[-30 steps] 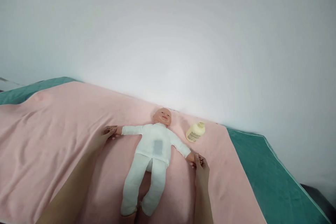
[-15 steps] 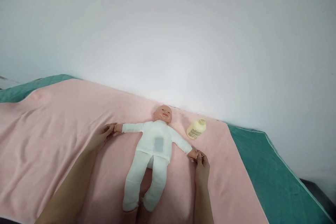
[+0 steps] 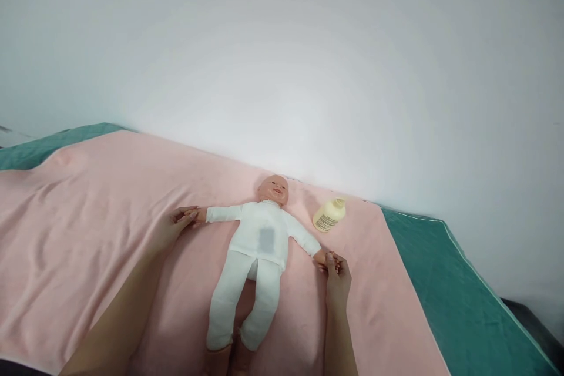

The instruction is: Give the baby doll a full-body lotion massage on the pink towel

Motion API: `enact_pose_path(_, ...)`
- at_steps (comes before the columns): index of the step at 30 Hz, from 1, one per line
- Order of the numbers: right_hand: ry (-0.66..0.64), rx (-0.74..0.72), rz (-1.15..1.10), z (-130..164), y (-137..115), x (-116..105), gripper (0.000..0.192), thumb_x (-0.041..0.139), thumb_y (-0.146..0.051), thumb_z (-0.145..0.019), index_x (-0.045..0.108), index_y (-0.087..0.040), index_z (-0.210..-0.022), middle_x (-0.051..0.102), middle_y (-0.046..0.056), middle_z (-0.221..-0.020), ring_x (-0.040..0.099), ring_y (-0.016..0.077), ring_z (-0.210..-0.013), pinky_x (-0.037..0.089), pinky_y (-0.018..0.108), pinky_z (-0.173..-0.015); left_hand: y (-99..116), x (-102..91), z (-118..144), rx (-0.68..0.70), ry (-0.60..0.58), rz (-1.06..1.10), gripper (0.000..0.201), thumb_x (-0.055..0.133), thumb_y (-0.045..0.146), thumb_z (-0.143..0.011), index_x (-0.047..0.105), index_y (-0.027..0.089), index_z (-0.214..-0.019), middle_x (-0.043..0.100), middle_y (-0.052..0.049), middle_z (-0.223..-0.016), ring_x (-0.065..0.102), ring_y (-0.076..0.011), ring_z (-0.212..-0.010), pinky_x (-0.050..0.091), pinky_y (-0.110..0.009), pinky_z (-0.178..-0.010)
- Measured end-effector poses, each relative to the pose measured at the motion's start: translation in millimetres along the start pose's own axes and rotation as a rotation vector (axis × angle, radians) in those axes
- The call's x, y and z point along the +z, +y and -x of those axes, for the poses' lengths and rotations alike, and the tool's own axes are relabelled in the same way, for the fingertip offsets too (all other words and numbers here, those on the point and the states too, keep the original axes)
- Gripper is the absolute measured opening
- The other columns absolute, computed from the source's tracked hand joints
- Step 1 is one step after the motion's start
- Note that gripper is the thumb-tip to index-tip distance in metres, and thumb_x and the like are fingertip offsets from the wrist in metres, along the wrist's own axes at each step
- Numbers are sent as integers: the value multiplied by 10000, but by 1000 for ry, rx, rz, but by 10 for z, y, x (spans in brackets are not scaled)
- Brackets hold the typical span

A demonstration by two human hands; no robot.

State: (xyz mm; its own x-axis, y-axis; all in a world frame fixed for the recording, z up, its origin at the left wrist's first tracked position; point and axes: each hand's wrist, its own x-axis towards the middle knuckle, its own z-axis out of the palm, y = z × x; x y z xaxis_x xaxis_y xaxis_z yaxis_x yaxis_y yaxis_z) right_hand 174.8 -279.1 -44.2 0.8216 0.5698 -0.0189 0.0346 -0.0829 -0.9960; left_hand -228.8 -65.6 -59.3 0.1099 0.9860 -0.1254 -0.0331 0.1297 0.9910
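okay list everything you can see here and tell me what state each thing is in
Baby doll: on its back, arms spread, dressed in white.
Left hand: holding the doll's hand.
Right hand: holding the doll's other hand.
Lotion bottle: lying on its side, capped.
Pink towel: spread out, slightly wrinkled.

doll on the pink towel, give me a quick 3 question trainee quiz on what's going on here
1. True or false: the doll lies face up on the pink towel.
2. What does each hand hold? A) the doll's feet B) the doll's hands C) the bottle
3. On which side of the doll's head does the bottle lie?

Key: 1 true. 2 B: left hand and right hand each grip a doll hand. 3 the right.
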Motion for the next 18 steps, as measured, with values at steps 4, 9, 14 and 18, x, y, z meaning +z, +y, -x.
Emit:
enact_pose_path(4, 20, -8, 10, 27, -41, 38, 487, 630, -617, -766, 623, -149, -900, 661, 32, -787, 585, 150, -593, 498, 287, -581, 2, 11, 0, 4, 17, 22, 550, 689, 524, -744, 646, 148, -1144, 708, -122, -1087, 679, -260, -989, 568, -352, -859)
enact_pose_path(9, 39, -36, 28, 33, -50, 34, 570, 577, -660, -770, 641, -142, -999, 681, 94, -977, 631, 193, -737, 521, 303, -640, -5, 5, -9, 5, 7, 75, 586, 677, 556, -754, 637, 144, -1169, 689, -136, -1132, 657, -285, -1048, 542, -415, -927)
enact_pose_path(14, 34, -43, 34, 58, -96, 21, 546, 624, -607, -759, 638, -165, -1079, 655, 102, -1132, 607, 249, -1021, 518, 323, -803, 12, -27, 3, -29, -32, 137, 647, 724, 514, -734, 584, 164, -1259, 655, -135, -1212, 648, -262, -1076, 562, -359, -897)
enact_pose_path(18, 21, -21, 52, 81, -129, 31, 575, 703, -565, -711, 615, -157, -1107, 670, 101, -1078, 621, 253, -977, 519, 343, -807, 4, -30, -4, -12, -44, 77, 672, 779, 456, -687, 580, 152, -1252, 667, -136, -1184, 658, -266, -1053, 567, -359, -884)
